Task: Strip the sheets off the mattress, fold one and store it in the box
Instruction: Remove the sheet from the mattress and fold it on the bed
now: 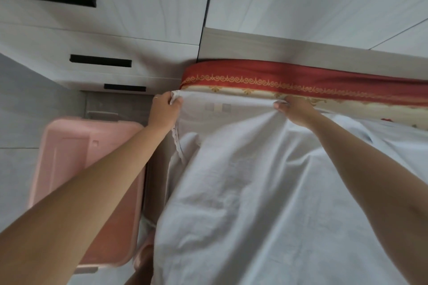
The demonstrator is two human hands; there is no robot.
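A white sheet [254,192] is spread over the bed in front of me and hangs off its left side. My left hand [164,111] grips the sheet's far left corner at the mattress edge. My right hand [294,109] pinches the sheet's far edge further right, fingers curled into the cloth. Beyond that edge lies a red and cream sheet with gold trim [301,81] on the mattress. A pink box [76,169] with its lid on stands on the floor to the left of the bed, under my left forearm.
White wardrobe doors and drawers with black slot handles [100,61] rise behind the bed and box. A pale wooden bed frame [254,44] runs along the far side. Grey floor tiles [18,122] show at the left.
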